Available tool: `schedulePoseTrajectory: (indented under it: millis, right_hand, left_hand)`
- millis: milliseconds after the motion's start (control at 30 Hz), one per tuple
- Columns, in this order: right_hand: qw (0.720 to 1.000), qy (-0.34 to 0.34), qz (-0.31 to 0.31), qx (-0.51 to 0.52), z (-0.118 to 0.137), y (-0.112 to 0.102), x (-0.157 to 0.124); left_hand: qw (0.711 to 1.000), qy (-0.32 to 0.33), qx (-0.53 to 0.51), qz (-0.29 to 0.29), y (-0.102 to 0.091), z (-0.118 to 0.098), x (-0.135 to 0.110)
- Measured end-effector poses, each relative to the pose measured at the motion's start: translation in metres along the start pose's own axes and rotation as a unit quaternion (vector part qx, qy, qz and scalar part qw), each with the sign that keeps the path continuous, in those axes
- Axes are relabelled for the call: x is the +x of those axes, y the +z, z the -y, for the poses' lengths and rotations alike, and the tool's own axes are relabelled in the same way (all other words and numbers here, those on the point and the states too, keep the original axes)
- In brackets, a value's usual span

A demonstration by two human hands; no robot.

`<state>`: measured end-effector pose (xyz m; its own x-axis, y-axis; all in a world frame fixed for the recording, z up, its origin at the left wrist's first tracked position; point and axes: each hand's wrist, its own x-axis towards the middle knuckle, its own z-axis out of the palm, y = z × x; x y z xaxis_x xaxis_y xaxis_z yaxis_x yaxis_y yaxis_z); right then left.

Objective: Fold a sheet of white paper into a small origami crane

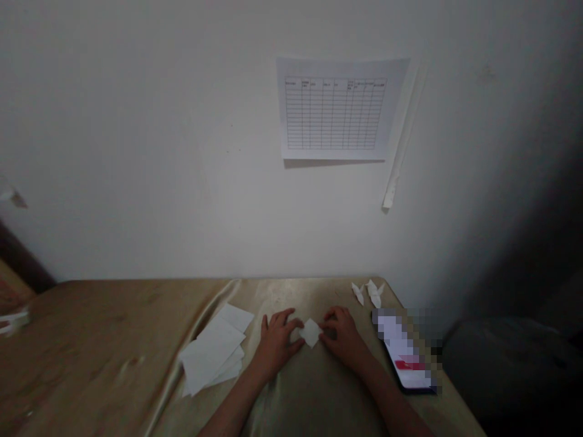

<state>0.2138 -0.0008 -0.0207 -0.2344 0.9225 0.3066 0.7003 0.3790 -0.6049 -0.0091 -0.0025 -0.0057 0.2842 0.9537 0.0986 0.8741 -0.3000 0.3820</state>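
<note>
A small folded white paper [311,332] lies on the tan table [113,340] between my two hands. My left hand [277,340] rests on the table with its fingers curled against the paper's left edge. My right hand [340,335] presses its bent fingers on the paper's right edge. Both hands pinch the paper from either side. A loose stack of white sheets [217,355] lies just left of my left hand.
Small folded paper figures [370,292] sit near the table's far right corner. A phone [407,358] lies at the right edge beside my right arm. A printed table sheet [337,109] hangs on the white wall behind.
</note>
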Motion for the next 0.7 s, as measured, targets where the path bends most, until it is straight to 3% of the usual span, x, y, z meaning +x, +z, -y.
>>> schedulePoseTrajectory:
  millis: [467,700]
  right_hand:
    - [1.0,-0.017,0.002,0.015,0.004,-0.005,0.001]
    - [1.0,-0.024,0.011,0.013,0.005,-0.007,0.001]
  left_hand:
    - [1.0,-0.009,-0.005,-0.021,0.001,-0.007,-0.003]
    - [1.0,-0.015,-0.007,0.006,-0.005,-0.015,-0.002]
